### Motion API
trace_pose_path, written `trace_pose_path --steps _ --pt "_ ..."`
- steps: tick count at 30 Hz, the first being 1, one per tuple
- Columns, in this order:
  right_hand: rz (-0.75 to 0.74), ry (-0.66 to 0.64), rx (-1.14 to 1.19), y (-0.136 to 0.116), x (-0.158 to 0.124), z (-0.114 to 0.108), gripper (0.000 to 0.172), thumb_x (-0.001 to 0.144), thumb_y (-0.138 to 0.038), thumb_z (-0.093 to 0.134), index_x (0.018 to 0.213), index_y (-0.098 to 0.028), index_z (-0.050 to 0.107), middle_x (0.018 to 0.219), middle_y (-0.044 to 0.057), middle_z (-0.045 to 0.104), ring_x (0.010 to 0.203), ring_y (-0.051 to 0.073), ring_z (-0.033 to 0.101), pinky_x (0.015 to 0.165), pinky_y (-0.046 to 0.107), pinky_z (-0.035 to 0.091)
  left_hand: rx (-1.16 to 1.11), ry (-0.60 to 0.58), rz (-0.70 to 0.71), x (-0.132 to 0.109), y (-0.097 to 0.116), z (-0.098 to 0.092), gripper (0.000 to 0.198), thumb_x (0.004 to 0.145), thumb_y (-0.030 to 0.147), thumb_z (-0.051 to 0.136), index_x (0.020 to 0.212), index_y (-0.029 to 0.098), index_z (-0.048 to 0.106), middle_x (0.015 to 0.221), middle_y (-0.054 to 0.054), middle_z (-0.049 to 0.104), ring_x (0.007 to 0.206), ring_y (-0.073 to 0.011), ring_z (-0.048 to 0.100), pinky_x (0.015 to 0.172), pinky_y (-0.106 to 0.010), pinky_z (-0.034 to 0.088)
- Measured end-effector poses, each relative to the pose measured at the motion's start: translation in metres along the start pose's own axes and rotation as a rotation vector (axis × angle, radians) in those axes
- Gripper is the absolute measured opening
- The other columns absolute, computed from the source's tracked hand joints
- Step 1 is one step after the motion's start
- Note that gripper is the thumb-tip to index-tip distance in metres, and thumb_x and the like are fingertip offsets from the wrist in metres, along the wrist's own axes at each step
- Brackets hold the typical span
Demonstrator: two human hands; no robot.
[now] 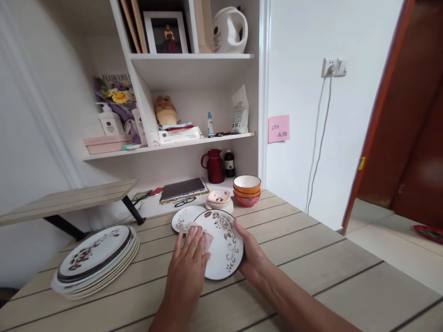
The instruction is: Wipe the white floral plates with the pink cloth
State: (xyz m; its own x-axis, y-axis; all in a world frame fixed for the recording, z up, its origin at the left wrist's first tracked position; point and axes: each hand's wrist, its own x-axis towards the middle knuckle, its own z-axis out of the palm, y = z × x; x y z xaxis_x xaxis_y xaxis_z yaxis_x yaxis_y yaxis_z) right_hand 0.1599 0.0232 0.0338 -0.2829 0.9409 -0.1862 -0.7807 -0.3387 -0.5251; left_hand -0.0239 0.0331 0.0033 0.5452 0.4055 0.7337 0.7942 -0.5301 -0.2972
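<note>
A white plate [221,253] with a brown floral pattern and dark rim is held tilted above the table. My right hand [254,258] grips its right edge, thumb on the face and the other fingers behind it. My left hand [189,253] presses a pale pink cloth [206,237] against the plate's left side, fingers closed over it. Behind the held plate, another patterned plate [185,216] lies on the table, partly covered. To the left stands a stack of plates [95,258], the top one with brown flowers.
Stacked orange and red bowls [247,191] and small square dishes [218,197] stand at the back of the wooden table [294,240]. Beyond are glasses [185,201], a laptop [183,189], a red jug [215,167] and a dark bottle [229,163]. A raised wooden shelf [69,200] stands at left.
</note>
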Motion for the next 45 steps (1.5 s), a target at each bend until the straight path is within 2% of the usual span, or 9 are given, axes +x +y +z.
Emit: trace_pose_path --steps 5,13,19,26,30,35,40,45 --pt "0.090 0.033 -0.112 0.021 -0.001 0.001 0.057 0.083 -0.057 0.052 0.118 -0.013 0.062 0.107 0.013 0.073 0.098 0.026 0.068 0.095 0.043 0.045 -0.024 -0.024 -0.043 -0.007 -0.007 0.008 0.045 0.094 0.026 0.044 0.137 0.016 0.046 0.143 -0.009 0.049 0.137 -0.0247 0.037 0.111 -0.047 0.036" --pt "0.135 0.052 -0.068 0.032 -0.002 0.004 0.054 0.085 -0.052 0.052 0.114 -0.009 0.064 0.099 0.014 0.074 0.091 0.023 0.069 0.094 0.035 0.045 -0.270 -0.121 -0.021 -0.007 0.002 0.004 0.057 0.095 0.026 0.042 0.149 0.021 0.023 0.151 -0.007 0.037 0.142 -0.0231 0.026 0.112 -0.046 0.036" --pt "0.130 0.059 -0.078 0.028 -0.002 0.002 0.055 0.083 -0.053 0.056 0.112 -0.008 0.065 0.094 0.013 0.075 0.088 0.023 0.070 0.093 0.035 0.046 -0.374 -0.178 0.060 -0.001 0.015 -0.008 0.060 0.094 0.029 0.044 0.150 0.024 0.021 0.152 -0.006 0.035 0.142 -0.0243 0.025 0.113 -0.046 0.035" --pt "0.172 0.056 -0.024 0.004 0.002 -0.005 0.053 0.081 -0.057 0.057 0.099 -0.007 0.067 0.086 0.013 0.075 0.081 0.023 0.071 0.090 0.035 0.048 -0.403 -0.302 0.227 0.009 0.031 -0.024 0.056 0.095 0.034 0.044 0.148 0.026 0.026 0.150 -0.002 0.038 0.141 -0.0211 0.028 0.114 -0.045 0.034" --pt "0.004 -0.082 0.024 -0.011 0.002 -0.007 0.054 0.086 -0.051 0.052 0.113 -0.006 0.063 0.100 0.015 0.074 0.094 0.024 0.069 0.095 0.036 0.046 -0.322 -0.234 0.240 0.011 0.026 -0.024 0.053 0.095 0.031 0.045 0.145 0.025 0.033 0.148 -0.003 0.043 0.140 -0.0209 0.032 0.114 -0.045 0.032" --pt "-0.144 -0.049 0.030 -0.021 0.002 -0.007 0.050 0.088 -0.047 0.050 0.121 -0.011 0.060 0.106 0.012 0.073 0.103 0.024 0.067 0.099 0.040 0.044 -0.150 -0.124 0.162 0.010 0.017 -0.020 0.050 0.094 0.031 0.047 0.142 0.021 0.040 0.146 -0.005 0.045 0.139 -0.0228 0.035 0.116 -0.046 0.027" --pt "-0.082 -0.021 -0.004 -0.011 -0.001 -0.002 0.054 0.085 -0.050 0.054 0.122 -0.010 0.060 0.110 0.013 0.072 0.104 0.025 0.066 0.100 0.039 0.044 -0.051 -0.073 0.034 0.003 0.012 -0.010 0.052 0.094 0.033 0.046 0.142 0.016 0.039 0.148 -0.008 0.042 0.140 -0.0254 0.032 0.116 -0.048 0.027" --pt "0.019 -0.012 -0.056 0.008 -0.001 0.002 0.053 0.085 -0.051 0.054 0.120 -0.012 0.061 0.109 0.012 0.072 0.102 0.024 0.067 0.098 0.039 0.044 -0.091 -0.024 -0.050 -0.004 0.005 0.000 0.057 0.094 0.033 0.045 0.146 0.016 0.031 0.149 -0.010 0.040 0.141 -0.0262 0.029 0.113 -0.048 0.032"
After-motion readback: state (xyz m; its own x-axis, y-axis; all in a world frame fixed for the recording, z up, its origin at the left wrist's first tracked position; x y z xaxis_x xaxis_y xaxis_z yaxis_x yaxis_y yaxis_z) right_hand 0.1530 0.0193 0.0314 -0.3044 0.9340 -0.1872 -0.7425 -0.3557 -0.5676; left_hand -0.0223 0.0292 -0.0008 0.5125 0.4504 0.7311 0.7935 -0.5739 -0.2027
